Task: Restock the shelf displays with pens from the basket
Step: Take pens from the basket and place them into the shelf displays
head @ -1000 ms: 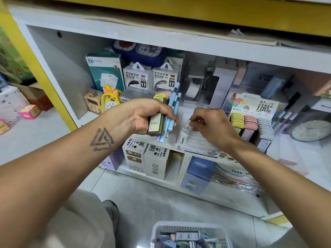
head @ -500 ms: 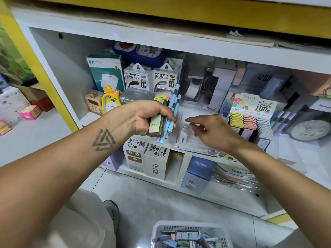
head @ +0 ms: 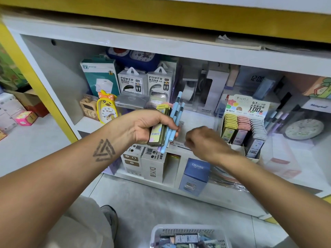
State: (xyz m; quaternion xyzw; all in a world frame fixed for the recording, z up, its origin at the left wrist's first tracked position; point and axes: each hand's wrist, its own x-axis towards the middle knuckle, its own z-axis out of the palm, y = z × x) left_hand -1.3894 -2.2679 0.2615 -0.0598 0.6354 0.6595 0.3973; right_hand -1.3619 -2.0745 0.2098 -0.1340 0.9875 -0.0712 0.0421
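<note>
My left hand (head: 143, 126) grips a bundle of light blue pens (head: 176, 111) together with a few flat olive-yellow lead cases (head: 157, 130), held upright in front of the middle shelf (head: 179, 151). My right hand (head: 204, 142) hovers just right of the bundle's lower end, seen from the back with its fingers curled under. Whether it holds anything is hidden. A white basket (head: 155, 233) with several pens and cases stands on the floor at the bottom edge. A card display (head: 250, 106) of yellow, pink and grey lead cases stands on the shelf to the right.
Power bank boxes (head: 132, 83), a yellow duck clock (head: 106, 110) and a teal box (head: 100, 74) fill the shelf's left. White cartons (head: 152, 169) and a blue CRUHRE box (head: 197, 174) stand below. A round clock (head: 304, 129) is at far right. My shoe (head: 109, 217) rests near the basket.
My right hand left the shelf display, stretched its fingers, then curled them and moved down and left toward the bundle. My left hand kept its grip and barely moved.
</note>
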